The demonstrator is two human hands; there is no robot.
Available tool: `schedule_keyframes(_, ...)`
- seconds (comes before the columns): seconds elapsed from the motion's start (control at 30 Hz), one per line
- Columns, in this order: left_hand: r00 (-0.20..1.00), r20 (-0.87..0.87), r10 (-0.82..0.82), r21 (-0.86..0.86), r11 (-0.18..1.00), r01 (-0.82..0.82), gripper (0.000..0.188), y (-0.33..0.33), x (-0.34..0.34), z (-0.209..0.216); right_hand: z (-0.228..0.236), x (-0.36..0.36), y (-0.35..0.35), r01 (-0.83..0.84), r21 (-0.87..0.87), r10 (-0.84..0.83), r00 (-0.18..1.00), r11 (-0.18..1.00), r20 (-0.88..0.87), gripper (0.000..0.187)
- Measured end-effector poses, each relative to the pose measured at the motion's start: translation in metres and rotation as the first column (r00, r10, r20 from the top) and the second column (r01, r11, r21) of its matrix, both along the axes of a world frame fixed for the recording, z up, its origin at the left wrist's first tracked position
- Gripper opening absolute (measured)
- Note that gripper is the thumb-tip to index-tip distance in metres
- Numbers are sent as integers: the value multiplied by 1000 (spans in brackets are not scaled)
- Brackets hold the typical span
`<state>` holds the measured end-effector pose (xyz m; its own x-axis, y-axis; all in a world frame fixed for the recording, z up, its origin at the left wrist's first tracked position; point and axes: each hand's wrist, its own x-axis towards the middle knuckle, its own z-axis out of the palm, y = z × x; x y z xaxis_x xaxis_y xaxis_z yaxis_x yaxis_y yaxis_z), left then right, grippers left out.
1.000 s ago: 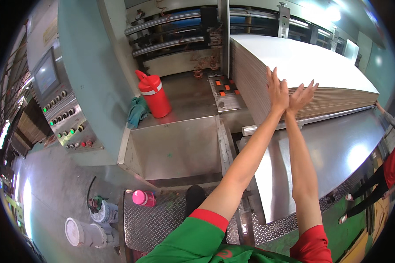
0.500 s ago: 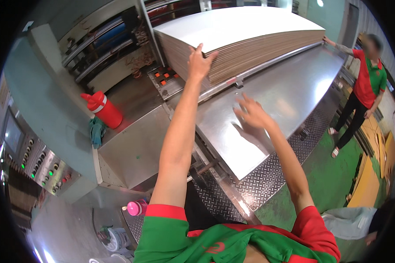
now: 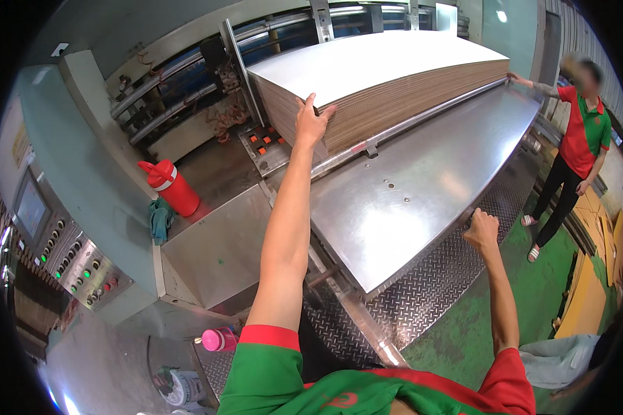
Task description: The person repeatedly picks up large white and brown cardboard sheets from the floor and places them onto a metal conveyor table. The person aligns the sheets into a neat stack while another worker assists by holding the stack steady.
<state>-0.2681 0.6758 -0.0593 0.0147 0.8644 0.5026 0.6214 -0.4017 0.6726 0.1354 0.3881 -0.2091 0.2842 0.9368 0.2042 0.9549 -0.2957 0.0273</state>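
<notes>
A tall stack of corrugated cardboard sheets (image 3: pixel 387 100) with a white top face rests on the machine bed. At its near left corner is my left hand (image 3: pixel 313 126), fingers spread and thumb apart, laid against the sheet edges. The steel feed table (image 3: pixel 422 187) slopes down in front of the stack. Beside that table's right edge, my right hand (image 3: pixel 483 229) is closed in a fist. A small dark part shows by its fingers, but what it grips, if anything, cannot be made out.
A co-worker (image 3: pixel 583 138) stands right, one hand at the stack's far corner. A red jug (image 3: pixel 175 188) and green cloth (image 3: pixel 161 221) sit left, above a control panel (image 3: pixel 76 270). A pink bottle (image 3: pixel 219 339) stands lower left. Treadplate (image 3: pixel 429 311) lies below the table.
My right hand has moved right and down from above the steel table to its edge, and its fingers have closed. My left hand stays at the stack's corner. The view has shifted slightly.
</notes>
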Motion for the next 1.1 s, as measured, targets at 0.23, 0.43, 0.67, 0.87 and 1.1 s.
schedule_keyframes(0.23,999,27,-30,1,1000,30,94,6,-1,-6,16,54,22,-286,-265,-185,277,921,-943,39)
schedule_keyframes(0.43,998,37,-41,71,997,38,95,8,-1,-18,14,18,-6,-38,-3,37,983,999,-180,48)
schedule_keyframes(0.67,996,41,-76,187,980,67,101,24,-2,-29,4,25,0,-43,-93,16,963,995,-269,39)
schedule_keyframes(0.87,991,-132,-34,134,990,52,91,-42,-16,-78,20,43,0,-164,-217,-65,636,962,-769,26)
schedule_keyframes(1.1,769,-610,191,118,982,-150,82,-128,-63,-138,-11,3,-5,40,161,-14,988,986,-154,42)
